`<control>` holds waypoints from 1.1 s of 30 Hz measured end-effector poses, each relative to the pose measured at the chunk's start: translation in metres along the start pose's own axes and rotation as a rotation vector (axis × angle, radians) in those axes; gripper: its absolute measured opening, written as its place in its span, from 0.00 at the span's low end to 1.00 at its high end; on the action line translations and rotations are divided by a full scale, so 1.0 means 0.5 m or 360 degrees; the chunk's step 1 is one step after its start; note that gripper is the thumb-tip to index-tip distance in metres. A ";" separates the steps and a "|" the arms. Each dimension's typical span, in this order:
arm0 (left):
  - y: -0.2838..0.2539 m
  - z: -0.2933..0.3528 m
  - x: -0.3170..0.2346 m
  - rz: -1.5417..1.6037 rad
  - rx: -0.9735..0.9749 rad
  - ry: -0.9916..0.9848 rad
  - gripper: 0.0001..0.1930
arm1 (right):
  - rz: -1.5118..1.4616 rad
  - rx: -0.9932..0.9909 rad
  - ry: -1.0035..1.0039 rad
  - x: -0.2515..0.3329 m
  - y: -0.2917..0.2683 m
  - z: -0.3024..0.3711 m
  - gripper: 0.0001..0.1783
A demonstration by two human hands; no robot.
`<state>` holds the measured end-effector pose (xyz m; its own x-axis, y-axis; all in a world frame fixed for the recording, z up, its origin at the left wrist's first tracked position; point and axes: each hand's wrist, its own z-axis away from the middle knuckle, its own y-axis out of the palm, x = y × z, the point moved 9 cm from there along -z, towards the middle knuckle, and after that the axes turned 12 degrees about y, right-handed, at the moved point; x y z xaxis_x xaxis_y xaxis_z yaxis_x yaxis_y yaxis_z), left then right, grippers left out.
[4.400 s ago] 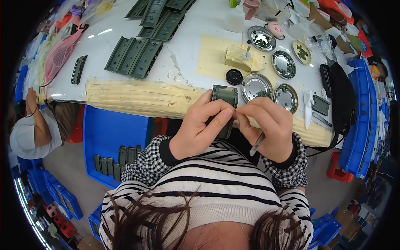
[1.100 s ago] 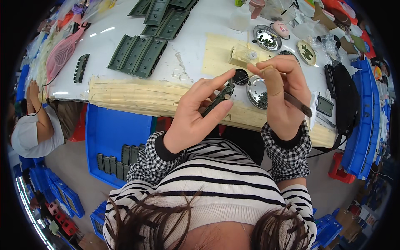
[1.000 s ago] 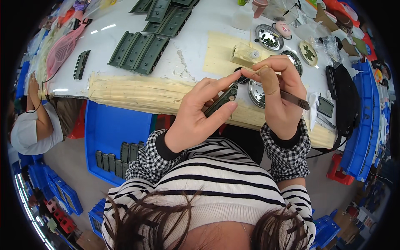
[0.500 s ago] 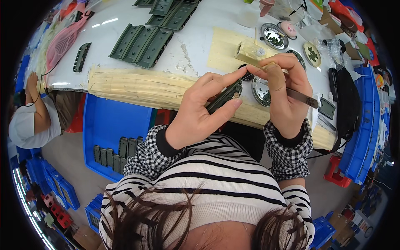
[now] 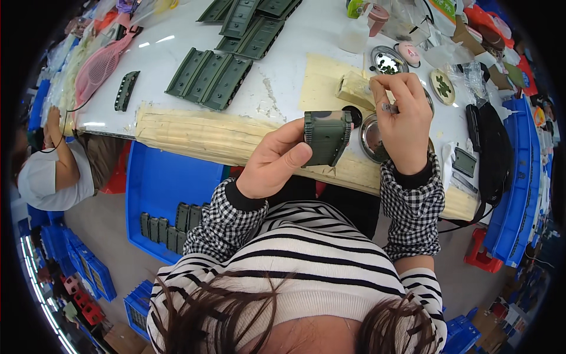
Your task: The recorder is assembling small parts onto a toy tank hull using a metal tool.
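My left hand (image 5: 274, 160) grips a dark green camouflage-patterned model tank hull (image 5: 328, 140) with toothed, track-like sides, its broad face turned up. My right hand (image 5: 407, 121) is closed around metal tweezers (image 5: 390, 108), seen nearly end-on. Its fingertips are beside a tape-covered block (image 5: 354, 89) on the table; whether the tweezer tips hold anything is hidden. A small round black lid (image 5: 353, 113) lies between the hull and my right hand. Partly behind that hand is a shiny metal dish (image 5: 370, 141).
Green model panels (image 5: 209, 76) lie in rows at the back left, near a single track piece (image 5: 125, 91). Another dish of small dark parts (image 5: 388, 61) and a plate of green pieces (image 5: 442, 87) are at the right. A blue bin (image 5: 171, 171) sits below. Someone sits far left.
My right hand has moved away from the hull, up to the block, and the tweezers have turned. My left hand has rotated the hull so its broad face shows. The view has shifted slightly.
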<state>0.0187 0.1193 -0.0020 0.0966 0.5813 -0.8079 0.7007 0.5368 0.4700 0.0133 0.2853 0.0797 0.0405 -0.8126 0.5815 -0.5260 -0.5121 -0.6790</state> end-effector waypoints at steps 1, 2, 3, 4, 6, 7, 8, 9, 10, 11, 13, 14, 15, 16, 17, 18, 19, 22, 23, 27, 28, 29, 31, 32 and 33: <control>0.001 -0.001 -0.002 -0.0015 0.0011 0.0004 0.31 | 0.0015 0.0007 -0.0011 -0.002 0.001 0.001 0.16; 0.003 -0.004 -0.005 -0.0031 0.0021 0.0009 0.31 | 0.0029 0.0014 -0.0023 -0.002 0.002 0.000 0.16; 0.005 -0.005 -0.009 -0.0048 0.0024 0.0016 0.31 | 0.0026 -0.0008 -0.0001 -0.003 -0.001 -0.001 0.16; 0.006 -0.005 -0.010 0.0054 -0.0031 -0.0019 0.30 | 0.0021 -0.0029 0.0019 -0.001 -0.006 0.000 0.16; 0.010 -0.005 -0.019 0.0245 -0.0153 -0.0073 0.30 | -0.0034 -0.0071 0.0065 0.010 -0.022 0.001 0.14; 0.000 0.000 -0.020 0.0437 -0.0281 -0.0157 0.29 | -0.0078 -0.0094 0.0097 0.020 -0.040 0.003 0.14; -0.012 0.009 -0.025 0.0631 -0.0408 -0.0236 0.29 | -0.0123 -0.0114 0.0127 0.025 -0.055 0.009 0.13; -0.021 0.019 -0.035 0.0823 -0.0537 -0.0309 0.29 | -0.0170 -0.0154 0.0117 0.025 -0.072 0.017 0.12; -0.042 0.031 -0.058 0.0728 -0.0720 -0.0338 0.29 | -0.0226 -0.0185 0.0107 0.020 -0.086 0.025 0.11; -0.079 0.048 -0.094 0.0377 -0.0727 -0.0182 0.27 | -0.0233 -0.0194 0.0146 0.017 -0.098 0.035 0.10; -0.142 0.075 -0.174 -0.0384 -0.0926 0.0055 0.25 | -0.0265 -0.0157 0.0200 0.002 -0.117 0.055 0.08; -0.169 0.092 -0.220 -0.0797 -0.1124 0.0148 0.26 | -0.0270 -0.0139 0.0209 0.000 -0.119 0.061 0.08; -0.200 0.111 -0.258 -0.1073 -0.1247 0.0260 0.26 | -0.0271 -0.0074 0.0198 0.001 -0.116 0.065 0.08; -0.243 0.133 -0.289 -0.1332 -0.1359 0.0379 0.26 | -0.0254 -0.0017 0.0182 0.002 -0.112 0.070 0.08; -0.277 0.146 -0.329 -0.1738 -0.1415 0.0451 0.27 | -0.0234 0.0037 0.0174 0.005 -0.110 0.072 0.07; -0.308 0.157 -0.366 -0.2139 -0.1451 0.0530 0.27 | -0.0186 0.0101 0.0141 0.011 -0.104 0.070 0.07; -0.353 0.164 -0.389 -0.2483 -0.1468 0.0395 0.27 | -0.0134 0.0159 0.0116 0.018 -0.100 0.062 0.06; -0.434 0.149 -0.423 -0.3050 -0.1356 0.0198 0.28 | -0.0022 0.0289 0.0204 0.009 -0.089 0.024 0.05; -0.464 0.149 -0.426 -0.3042 -0.1318 0.0166 0.28 | -0.0006 0.0305 0.0101 0.009 -0.083 0.000 0.05; -0.493 0.123 -0.413 -0.2978 -0.1336 0.0012 0.27 | 0.0170 0.0314 -0.0170 -0.020 -0.028 -0.103 0.12; -0.488 0.120 -0.417 -0.3044 -0.1302 0.0079 0.27 | 0.0163 0.0317 -0.0218 -0.036 -0.003 -0.127 0.14; -0.491 0.121 -0.414 -0.3098 -0.1272 0.0147 0.27 | 0.0197 0.0364 -0.0202 -0.051 0.024 -0.153 0.18; -0.490 0.116 -0.412 -0.3157 -0.1227 0.0185 0.24 | 0.0242 0.0372 -0.0215 -0.078 0.075 -0.195 0.23; -0.482 0.114 -0.413 -0.3260 -0.1192 0.0195 0.23 | 0.0253 0.0331 -0.0245 -0.084 0.093 -0.208 0.26; -0.475 0.115 -0.414 -0.3367 -0.1159 0.0203 0.22 | 0.0403 0.0443 -0.0163 -0.087 0.119 -0.219 0.27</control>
<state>-0.1269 -0.1636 0.0331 -0.2628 -0.9516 -0.1592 -0.6047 0.2910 -0.7414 -0.1128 0.3209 0.0630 0.0309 -0.9394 0.3414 -0.2801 -0.3360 -0.8992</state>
